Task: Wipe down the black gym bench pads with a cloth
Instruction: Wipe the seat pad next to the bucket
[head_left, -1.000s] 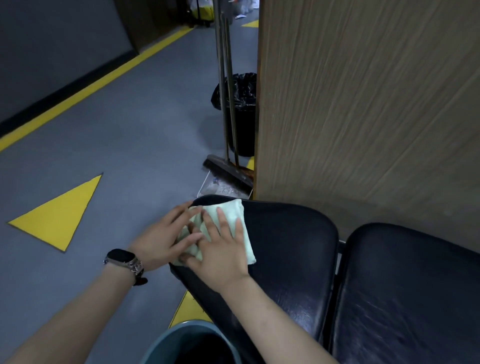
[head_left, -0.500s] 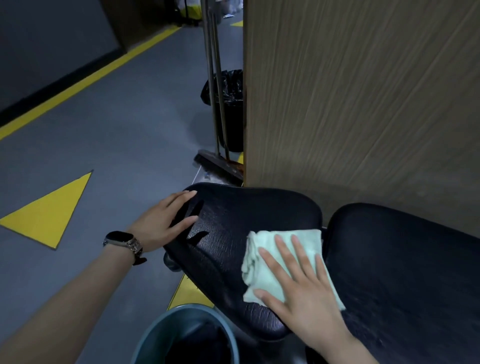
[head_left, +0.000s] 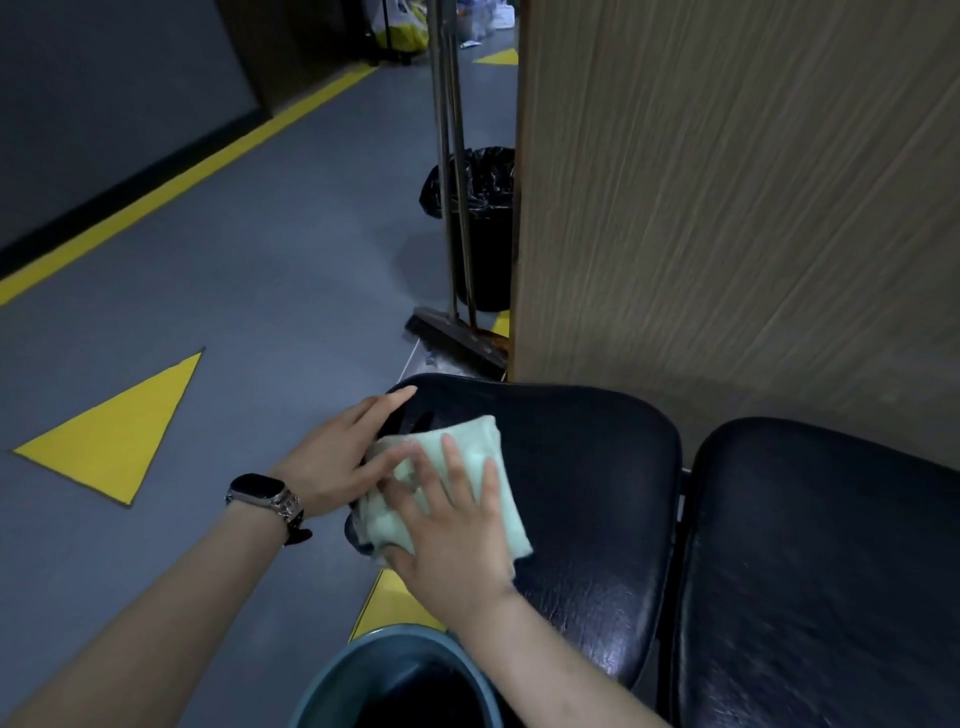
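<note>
The scene is seen through a single wide-angle camera worn on the head, tilted forward and down. The two bare forearms are seen entering from the bottom edge, close beneath the lens. The glossy black padded vinyl bench seat (head_left: 582, 499) lies near, while the grey floor with yellow painted markings (head_left: 249, 291) recedes beyond.

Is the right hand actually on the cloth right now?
Touching. The head view shows the right hand lying flat on the pale green cloth, its straight fingers spread over it and pressing it onto the left bench pad.
</note>
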